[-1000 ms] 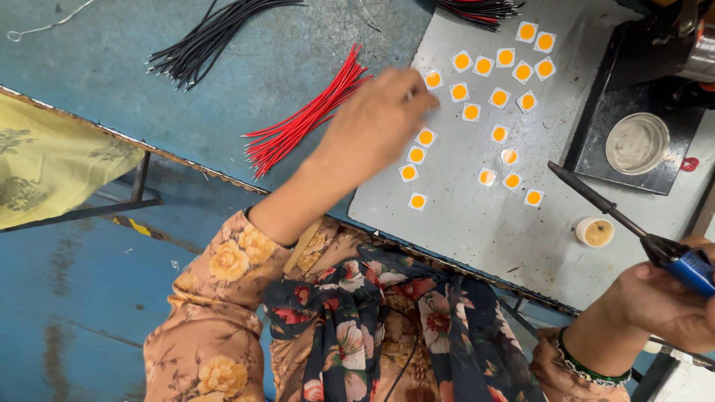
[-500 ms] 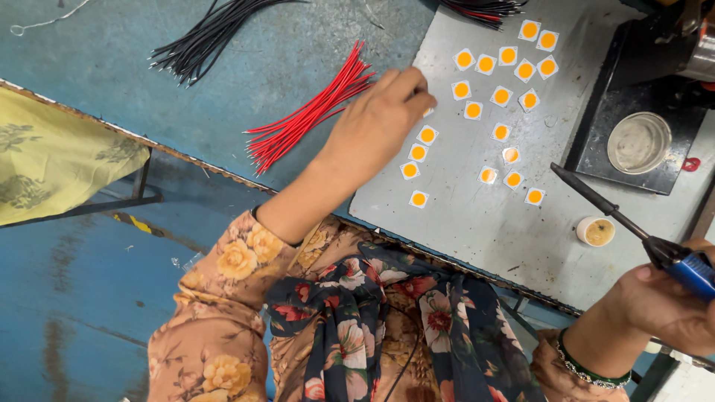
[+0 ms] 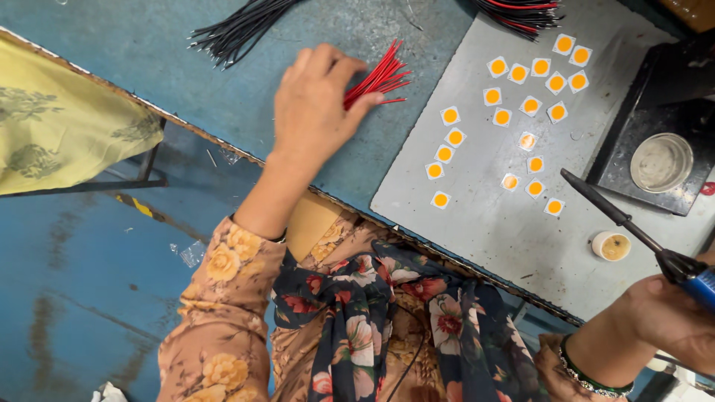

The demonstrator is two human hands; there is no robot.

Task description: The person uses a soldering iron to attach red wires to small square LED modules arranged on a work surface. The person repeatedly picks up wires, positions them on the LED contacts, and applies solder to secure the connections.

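My left hand [image 3: 316,108] rests on a bundle of short red wires [image 3: 380,74] on the blue table [image 3: 149,67], fingers and thumb closed around the wires' near ends. My right hand [image 3: 666,320], low at the right edge, grips a soldering iron [image 3: 622,219] by its blue handle. The iron's dark tip points up-left over the grey sheet [image 3: 491,231]. Several small white squares with orange-yellow centres [image 3: 503,117] lie spread on that sheet, apart from both hands.
A bundle of black wires [image 3: 238,30] lies at the back, and mixed red and black wires [image 3: 521,11] at the top. A round metal tin [image 3: 661,161] sits on a black tray [image 3: 633,123]. Nearby are a small white pot [image 3: 611,246] and, left, a yellow cloth [image 3: 59,126].
My left hand has moved left, off the grey sheet's edge near the squares and onto the red wires. My right hand still holds the soldering iron in about the same place.
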